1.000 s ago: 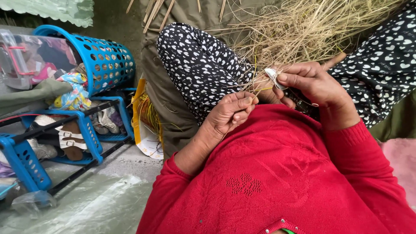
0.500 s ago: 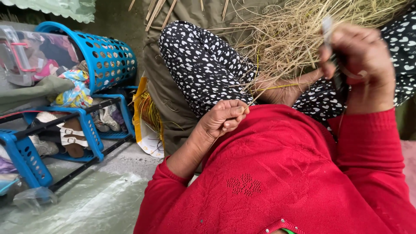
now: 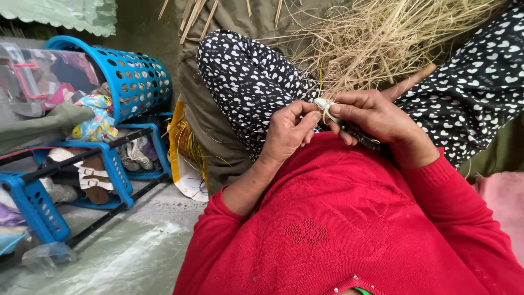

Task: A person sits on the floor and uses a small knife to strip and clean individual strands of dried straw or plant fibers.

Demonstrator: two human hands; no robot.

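That tipped blue basket (image 3: 136,76) is spilling colourful cloth. Your right hand (image 3: 376,117) is back down now, both it and your left hand (image 3: 289,131) pinching the pale strip (image 3: 326,106) between your knees, under the dry grass (image 3: 382,38)

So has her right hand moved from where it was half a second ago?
Yes. The right hand has dropped from up by the dry straw to meet the left hand at her lap.

Printed yellow-and-white bag (image 3: 184,164): crumpled, beside my left knee (against the blue rack). Clear plastic bag (image 3: 46,255): on floor, lower left.
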